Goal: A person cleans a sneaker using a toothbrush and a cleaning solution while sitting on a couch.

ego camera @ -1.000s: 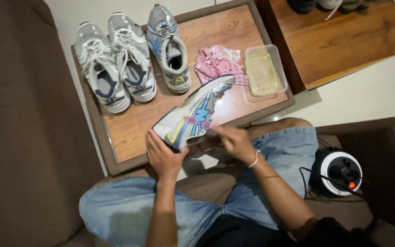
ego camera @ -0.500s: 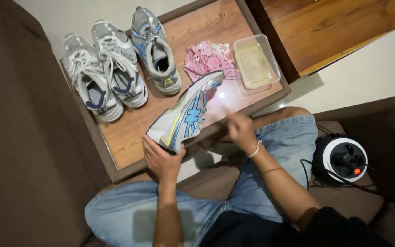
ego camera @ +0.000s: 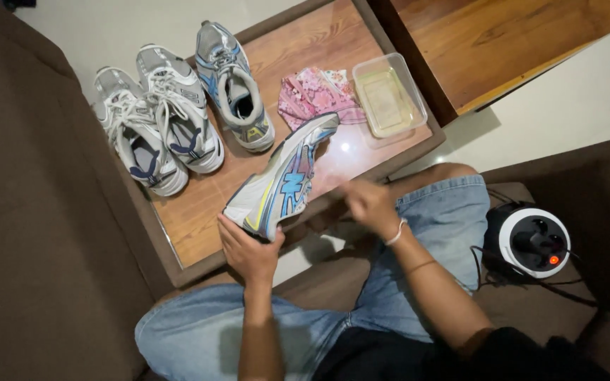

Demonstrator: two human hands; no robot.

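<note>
Gripping heel of grey-and-blue mesh running shoe (ego camera: 282, 185), your left hand (ego camera: 247, 250) tilts it over wooden tray table (ego camera: 199, 212) | right hand (ego camera: 367, 204) blurred, grip unclear | risk: one-handed hold lets shoe drop

The right hand (ego camera: 370, 204), which a second ago pressed its fingers against the side of the held running shoe (ego camera: 282, 185), is now drawn off it and sits just beside the sole, blurred, over the right knee. The left hand (ego camera: 248, 250) now cups the heel from underneath, its grip lower than before. The shoe's toe points more steeply away, nearer the pink cloth (ego camera: 313, 94). Across the frame the counter (ego camera: 199, 219) and its contents sit slightly further left.
</note>
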